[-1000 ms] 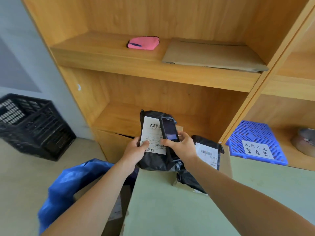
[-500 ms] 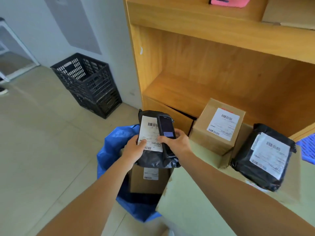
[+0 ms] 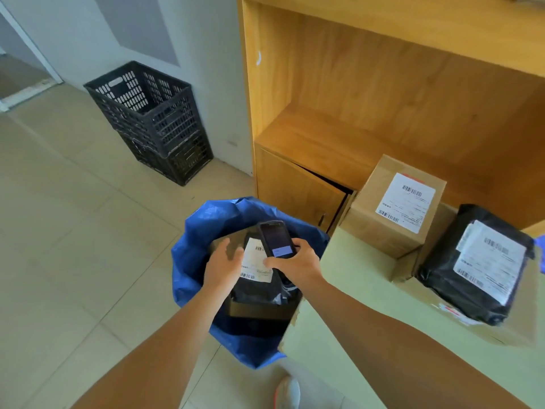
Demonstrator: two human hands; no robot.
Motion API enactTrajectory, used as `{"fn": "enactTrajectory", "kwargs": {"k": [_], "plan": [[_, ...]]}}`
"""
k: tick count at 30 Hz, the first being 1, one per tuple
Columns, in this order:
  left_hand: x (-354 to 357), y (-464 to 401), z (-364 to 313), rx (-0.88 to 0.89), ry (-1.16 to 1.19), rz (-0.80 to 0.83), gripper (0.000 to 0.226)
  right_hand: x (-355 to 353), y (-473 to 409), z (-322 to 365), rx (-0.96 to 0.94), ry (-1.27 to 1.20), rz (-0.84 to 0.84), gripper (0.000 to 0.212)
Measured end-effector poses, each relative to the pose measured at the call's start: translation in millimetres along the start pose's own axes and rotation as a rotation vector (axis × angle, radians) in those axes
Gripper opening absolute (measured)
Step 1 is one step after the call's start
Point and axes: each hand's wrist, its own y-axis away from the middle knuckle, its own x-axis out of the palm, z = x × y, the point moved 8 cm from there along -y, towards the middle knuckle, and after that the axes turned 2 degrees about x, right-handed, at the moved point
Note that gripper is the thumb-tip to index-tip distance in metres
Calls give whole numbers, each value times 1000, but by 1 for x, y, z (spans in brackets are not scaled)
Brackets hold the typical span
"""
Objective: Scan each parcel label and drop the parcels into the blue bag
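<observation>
The blue bag (image 3: 200, 231) stands open on the floor beside the table. A black poly parcel (image 3: 259, 290) with a white label lies inside it, on top of a brown box (image 3: 256, 312). My left hand (image 3: 222, 267) hovers just over the parcel's left side with its fingers spread. My right hand (image 3: 295, 264) grips a black handheld scanner (image 3: 275, 237) above the label. A cardboard parcel (image 3: 395, 208) and another black poly parcel (image 3: 474, 264), both labelled, sit on the table at the right.
The pale green table (image 3: 354, 278) borders the bag on the right. Behind it stands a wooden shelf unit (image 3: 324, 137) with a lower door ajar. Stacked black crates (image 3: 150, 119) stand by the wall on the tiled floor. My shoe (image 3: 287, 392) shows below the bag.
The black parcel went from upright in my left hand down into the blue bag, and my left hand has opened above it. The view swung left and downward.
</observation>
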Motion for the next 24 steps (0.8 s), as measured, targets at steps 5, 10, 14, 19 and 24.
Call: {"fn": "enactTrajectory", "kwargs": {"k": [5,10,14,19,24], "plan": [[-13,-4,-6,15,128,-102,56,-23,7,-2,-10,18,-24,81],[4,2,-50,99,192,-87,50,-63,17,4,-54,44,-64,86],[37,20,-110,215,198,-15,44,-120,28,5,-77,56,-155,89],[85,53,-193,367,207,113,46,-213,48,3,-91,91,-303,82],[133,88,-265,467,104,272,45,-310,80,-16,-41,166,-424,86]]}}
